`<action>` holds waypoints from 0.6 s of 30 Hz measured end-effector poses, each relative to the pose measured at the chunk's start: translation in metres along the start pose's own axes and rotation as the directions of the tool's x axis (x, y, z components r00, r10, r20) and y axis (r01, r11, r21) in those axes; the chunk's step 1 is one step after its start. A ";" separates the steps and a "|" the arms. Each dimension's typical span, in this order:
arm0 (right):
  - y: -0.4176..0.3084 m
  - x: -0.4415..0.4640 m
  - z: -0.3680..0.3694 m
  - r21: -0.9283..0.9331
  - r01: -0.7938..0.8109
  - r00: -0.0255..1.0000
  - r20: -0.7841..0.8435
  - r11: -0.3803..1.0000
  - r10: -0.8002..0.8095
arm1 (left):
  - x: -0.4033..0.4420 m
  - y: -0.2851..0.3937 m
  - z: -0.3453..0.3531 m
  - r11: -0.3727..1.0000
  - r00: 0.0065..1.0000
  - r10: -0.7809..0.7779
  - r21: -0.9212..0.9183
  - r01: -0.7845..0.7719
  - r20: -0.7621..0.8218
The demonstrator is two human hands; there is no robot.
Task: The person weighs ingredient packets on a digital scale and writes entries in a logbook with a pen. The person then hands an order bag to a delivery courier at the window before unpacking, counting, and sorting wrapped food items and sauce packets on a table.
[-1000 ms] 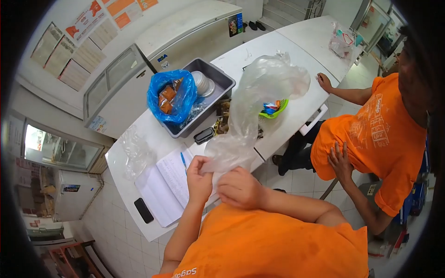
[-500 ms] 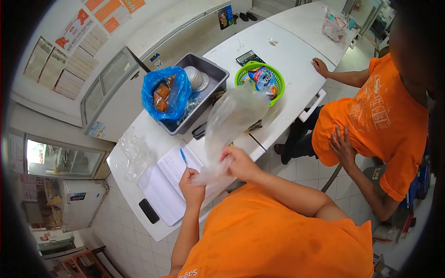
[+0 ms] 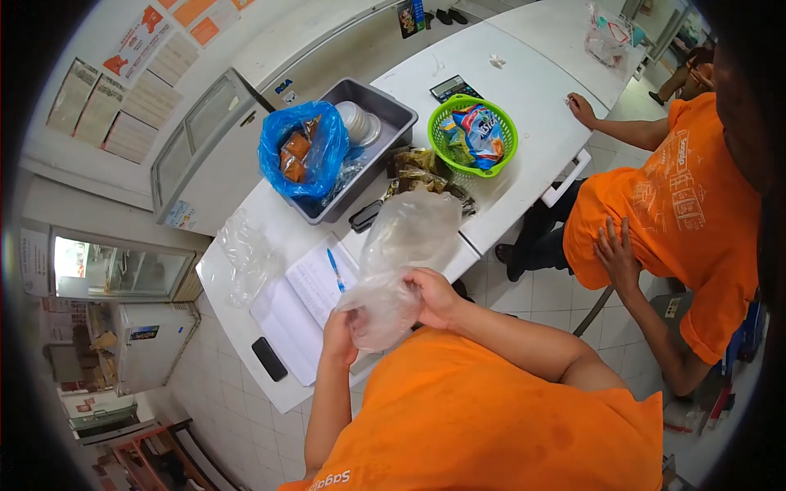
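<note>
A clear plastic bag (image 3: 413, 233) hangs over the near edge of the white table, its end spread between my hands. My left hand (image 3: 340, 334) grips one side of the bag, some fingers hidden behind the plastic. On the other side my right hand (image 3: 434, 296) pinches the bag's edge. Left of the bag lie an open notebook (image 3: 288, 331) and a blue pen (image 3: 336, 270). Brown packets (image 3: 419, 170) and a black case (image 3: 366, 216) are just beyond it.
A grey tub (image 3: 397, 123) holds a blue bag (image 3: 319, 168) and white lids. Behind the packets stands a green basket (image 3: 513, 143), near a calculator (image 3: 454, 88). A phone (image 3: 268, 358) lies front left. A co-worker in orange (image 3: 655, 221) stands at the right, one hand on the table.
The raised bag has sunk and shrunk toward my hands, uncovering the basket, calculator and packets. Its end is now opened out wider between my hands.
</note>
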State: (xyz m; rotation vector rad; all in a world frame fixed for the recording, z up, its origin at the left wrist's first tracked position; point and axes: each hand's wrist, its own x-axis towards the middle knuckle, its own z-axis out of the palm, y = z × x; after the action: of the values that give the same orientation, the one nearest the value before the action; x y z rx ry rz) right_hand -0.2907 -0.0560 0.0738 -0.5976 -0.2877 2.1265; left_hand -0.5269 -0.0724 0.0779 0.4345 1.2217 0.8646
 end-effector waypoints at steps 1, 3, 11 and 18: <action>-0.002 0.000 -0.001 -0.131 -0.061 0.997 0.028 0.990 0.065 | -0.017 0.014 0.019 0.968 0.999 -0.024 -0.249 0.015 -0.033; 0.001 -0.004 0.011 -0.596 0.225 0.973 0.173 0.771 -0.150 | -0.029 0.025 0.006 0.924 0.980 0.087 -0.382 -0.013 0.179; -0.005 0.007 0.024 -0.652 0.088 0.944 -0.187 0.753 -0.273 | -0.031 0.023 0.035 0.335 0.753 0.624 0.799 -0.499 0.209; 0.022 0.000 0.027 -0.887 0.261 0.965 0.248 0.381 -0.082 | 0.013 -0.004 -0.014 0.838 0.690 0.545 0.270 -0.475 -0.476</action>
State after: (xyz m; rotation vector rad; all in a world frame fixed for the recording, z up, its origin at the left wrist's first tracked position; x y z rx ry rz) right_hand -0.3198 -0.0684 0.0881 -0.9455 -1.6493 1.6323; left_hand -0.5370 -0.0671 0.0623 0.6868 1.7210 1.4702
